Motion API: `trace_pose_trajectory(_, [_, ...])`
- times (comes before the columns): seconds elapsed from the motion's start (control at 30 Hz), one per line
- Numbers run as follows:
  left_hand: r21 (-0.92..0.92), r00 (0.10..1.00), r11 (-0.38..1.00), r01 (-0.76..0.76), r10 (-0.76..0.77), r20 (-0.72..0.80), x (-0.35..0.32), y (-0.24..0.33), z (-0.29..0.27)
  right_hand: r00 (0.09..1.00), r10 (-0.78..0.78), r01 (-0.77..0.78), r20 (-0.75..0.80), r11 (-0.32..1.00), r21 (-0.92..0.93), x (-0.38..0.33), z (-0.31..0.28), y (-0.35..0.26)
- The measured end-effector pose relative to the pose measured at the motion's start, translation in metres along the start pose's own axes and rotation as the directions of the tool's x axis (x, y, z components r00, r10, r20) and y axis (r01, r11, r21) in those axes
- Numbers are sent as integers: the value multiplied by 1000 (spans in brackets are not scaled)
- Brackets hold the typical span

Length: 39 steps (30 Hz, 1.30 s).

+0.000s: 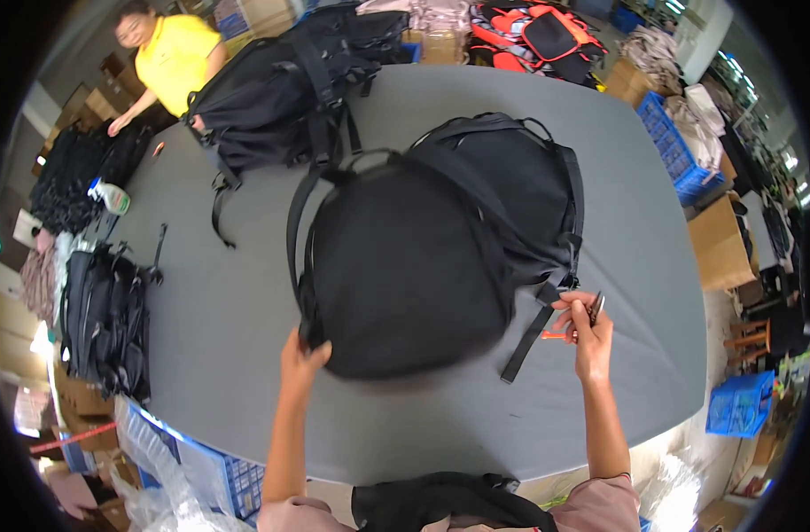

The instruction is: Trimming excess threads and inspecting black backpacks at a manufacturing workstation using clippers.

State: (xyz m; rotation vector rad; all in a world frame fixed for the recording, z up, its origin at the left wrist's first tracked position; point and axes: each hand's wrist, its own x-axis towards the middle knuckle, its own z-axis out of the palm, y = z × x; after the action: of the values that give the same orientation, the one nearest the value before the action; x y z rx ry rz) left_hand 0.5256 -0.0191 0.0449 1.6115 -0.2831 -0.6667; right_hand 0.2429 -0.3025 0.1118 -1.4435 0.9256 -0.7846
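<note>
Beneath our left hand (303, 357), closed on its near rim to steady it, the black backpack (405, 266) lies on the grey table (653, 266), while our right hand (589, 330), just beside a dangling strap (531, 332), pinches small snips (595, 309).

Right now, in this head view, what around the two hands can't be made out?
- Left hand: fingertips tucked under the edge of the black backpack, which is motion-blurred there.
- Right hand: holds a small dark tool, too small to identify.
- Orange item on the grey table: partly behind the right hand.
- Second backpack: front half covered by the near backpack.
</note>
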Motion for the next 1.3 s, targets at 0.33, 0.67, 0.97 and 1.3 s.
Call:
trace_pose_trajectory(0.33, [644,988,756,118,-27,-149,-115,-26,-115,862,218,-45,458,932,-360,-28,14,40])
trace_pose_trajectory(0.67, [517,965,826,226,-261,-4,-104,-9,-46,673,554,-407,491,831,-380,-38,-10,53])
trace_pose_trajectory(0.97, [47,791,802,596,-596,141,-147,-22,-8,736,559,-229,383,737,-636,-33,44,72])
trace_pose_trajectory(1.3, [-330,777,703,630,-554,300,-166,9,20,780,263,166,567,787,-594,-53,43,17])
